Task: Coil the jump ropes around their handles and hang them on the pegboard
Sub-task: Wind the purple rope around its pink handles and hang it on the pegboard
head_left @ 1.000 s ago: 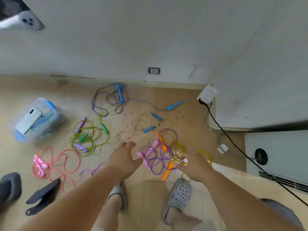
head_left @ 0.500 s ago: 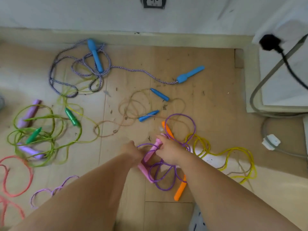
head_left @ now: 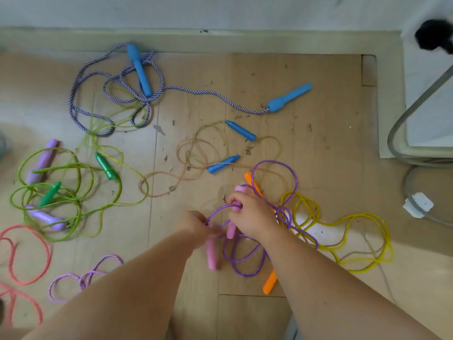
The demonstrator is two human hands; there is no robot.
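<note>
The purple jump rope point(head_left: 274, 161) sprawls in loose loops on the floor point(head_left: 318, 106), tangled with a yellow rope point(head_left: 355, 215). My right hand point(head_left: 252, 217) has its fingers curled round one pink handle point(head_left: 239, 190), I'd say as the core for coiling. My left hand point(head_left: 196, 224), blurred, seems to pinch the cord, ready to feed it.

Nothing can be read here: no word, number or brand mark shows on the blue handle point(head_left: 289, 97) or the pink handle point(head_left: 211, 253) - both are plain, single-coloured plastic. The white plug block point(head_left: 418, 204) carries a small blue mark - too small to make out.
</note>
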